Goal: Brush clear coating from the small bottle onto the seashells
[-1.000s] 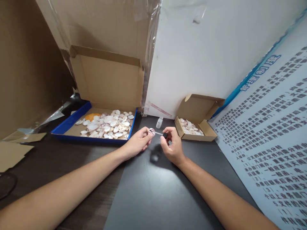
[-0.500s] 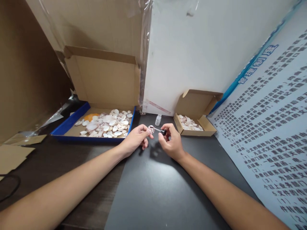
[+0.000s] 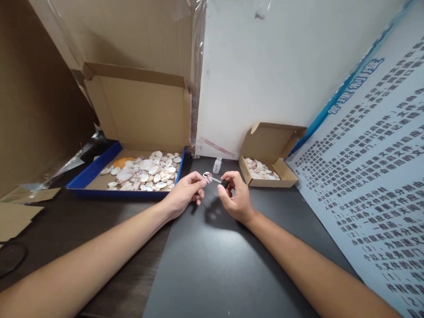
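My left hand [image 3: 183, 194] pinches a small pinkish-white seashell [image 3: 207, 177] between thumb and fingertips, above the dark table [image 3: 212, 265]. Facing it, my right hand [image 3: 236, 199] grips the black cap of a small brush applicator [image 3: 224, 183]. The thin brush tip touches the shell. A small clear bottle [image 3: 217, 165] stands open just behind my hands, near the wall.
A large blue-edged cardboard box [image 3: 89, 174] with several shells lies at the left, lid up. A small cardboard box [image 3: 269, 182] with several shells sits at the right. A printed poster [image 3: 371, 176] leans along the right side. Cardboard scraps [image 3: 16, 214] lie far left.
Both hands have kept the same hold on shell and brush, shifting only slightly in the picture as my head moved a little.
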A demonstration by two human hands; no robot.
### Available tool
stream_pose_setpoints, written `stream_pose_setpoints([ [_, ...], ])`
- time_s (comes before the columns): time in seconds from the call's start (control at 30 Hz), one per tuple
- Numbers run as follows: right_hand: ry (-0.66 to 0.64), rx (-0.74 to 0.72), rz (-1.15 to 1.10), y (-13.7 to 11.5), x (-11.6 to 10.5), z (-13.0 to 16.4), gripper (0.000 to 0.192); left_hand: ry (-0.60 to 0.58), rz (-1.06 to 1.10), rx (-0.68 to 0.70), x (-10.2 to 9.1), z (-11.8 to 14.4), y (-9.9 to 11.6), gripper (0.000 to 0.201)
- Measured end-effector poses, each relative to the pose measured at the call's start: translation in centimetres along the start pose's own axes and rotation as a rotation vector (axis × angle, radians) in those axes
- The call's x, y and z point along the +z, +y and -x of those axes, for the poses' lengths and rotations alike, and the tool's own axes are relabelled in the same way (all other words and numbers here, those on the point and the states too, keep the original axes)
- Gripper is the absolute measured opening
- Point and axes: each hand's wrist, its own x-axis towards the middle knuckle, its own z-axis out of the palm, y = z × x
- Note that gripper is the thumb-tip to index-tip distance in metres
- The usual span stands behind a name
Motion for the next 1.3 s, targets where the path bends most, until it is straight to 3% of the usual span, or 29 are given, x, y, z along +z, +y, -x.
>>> stream_pose_setpoints([
  [0.2, 0.044, 0.010, 0.037, -0.19, 0.05, 0.12, 0.016, 0.011, 0.010, 0.008, 0.04, 0.04, 0.01, 0.026],
  [0.33, -0.037, -0.047, 0.036, -0.17, 0.16, 0.31, 0.016, 0.002, 0.012, 0.028, -0.06, -0.09, -0.10, 0.024],
  [0.5, 0.021, -0.020, 0.038, -0.28, 0.20, 0.35, 0.016, 0.023, -0.013, 0.012, -0.04, -0.08, -0.15, 0.021],
  [0.63, -0.071, -0.033, 0.025, -0.20, 0.13, 0.26, 0.014, 0.017, 0.004, 0.013, -0.01, -0.04, -0.15, 0.017],
  [0.77, 0.038, 0.022, -0.002, 0.14, 0.12, 0.08, 0.015, 0.023, -0.007, -0.003, 0.04, -0.04, -0.05, 0.015],
  [0.93, -0.059, -0.052, 0.047, -0.06, 0.27, 0.22, 0.015, 0.033, -0.015, -0.002, 0.01, -0.06, -0.06, 0.014],
  [1.07, 0.032, -0.047, 0.075, -0.25, 0.31, 0.30, 0.013, 0.024, -0.037, -0.005, -0.14, -0.16, -0.40, 0.014],
  [1.2, -0.037, -0.127, 0.089, -0.18, 0.21, 0.23, 0.014, 0.016, -0.035, 0.017, -0.26, -0.33, -0.72, 0.016],
  [1.3, 0.023, -0.142, 0.134, -0.11, 0.16, 0.09, 0.014, 0.008, -0.033, 0.024, -0.28, -0.36, -0.79, 0.017],
])
